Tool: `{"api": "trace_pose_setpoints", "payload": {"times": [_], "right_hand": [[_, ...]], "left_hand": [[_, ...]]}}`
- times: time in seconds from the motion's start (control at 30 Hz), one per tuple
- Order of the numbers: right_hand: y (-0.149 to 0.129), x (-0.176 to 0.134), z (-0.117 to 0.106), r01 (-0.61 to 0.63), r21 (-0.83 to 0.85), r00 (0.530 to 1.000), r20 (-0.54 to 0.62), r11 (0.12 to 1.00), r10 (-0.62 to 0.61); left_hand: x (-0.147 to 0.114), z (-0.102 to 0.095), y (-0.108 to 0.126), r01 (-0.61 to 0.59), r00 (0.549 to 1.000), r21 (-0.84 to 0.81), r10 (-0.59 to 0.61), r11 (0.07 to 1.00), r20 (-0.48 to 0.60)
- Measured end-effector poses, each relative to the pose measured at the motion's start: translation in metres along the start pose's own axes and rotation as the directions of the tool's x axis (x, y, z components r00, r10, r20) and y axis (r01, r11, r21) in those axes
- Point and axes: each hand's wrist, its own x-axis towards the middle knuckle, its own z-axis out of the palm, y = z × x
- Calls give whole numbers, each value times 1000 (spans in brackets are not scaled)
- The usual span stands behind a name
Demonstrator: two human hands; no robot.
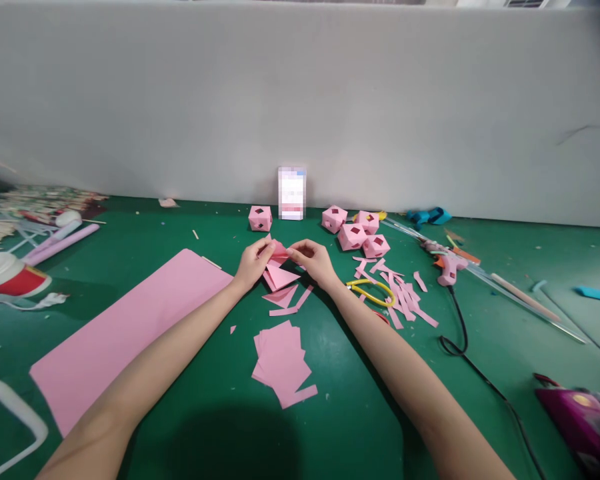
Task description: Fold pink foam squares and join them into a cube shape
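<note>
Between my two hands is a folded piece of pink paper (279,251). My left hand (253,263) pinches its left side, thumb on top. The fingertips of my right hand (314,260) close on its right edge. Folded pink paper triangles (281,275) lie right under the hands, beside thin pink strips (283,311). Nearer me rests a loose stack of pink paper squares (281,360). Behind the hands stand pink folded paper shapes with diamond-shaped holes, one on the left (260,218) and several grouped on the right (353,237).
A large pink sheet (145,320) lies under my left forearm. Right of my right hand are yellow-handled scissors (373,291), pink paper scraps (405,297) and a pink glue gun (450,267) with a black cord. A phone (292,193) leans against the grey partition; a cup (10,275) stands left.
</note>
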Motion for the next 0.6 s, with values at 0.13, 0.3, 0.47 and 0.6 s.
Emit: {"api": "trace_pose_setpoints", "payload": {"times": [0.13, 0.3, 0.47, 0.6], "right_hand": [[3, 0, -1, 12, -93, 1000, 2, 996, -12], [5, 1, -1, 20, -141, 1000, -13, 990, -22], [5, 2, 0, 13, -122, 999, -39, 992, -18], [5, 1, 0, 58, -185, 995, -63, 981, -71]], "left_hand": [[1, 0, -2, 8, 1000, -11, -9, 1000, -27], [1, 2, 0, 47, 998, -53, -50, 997, -45], [-1, 3, 4, 18, 998, -71, -15, 997, 54], [-2, 2, 3, 11, 994, -40, -6, 999, 106]]}}
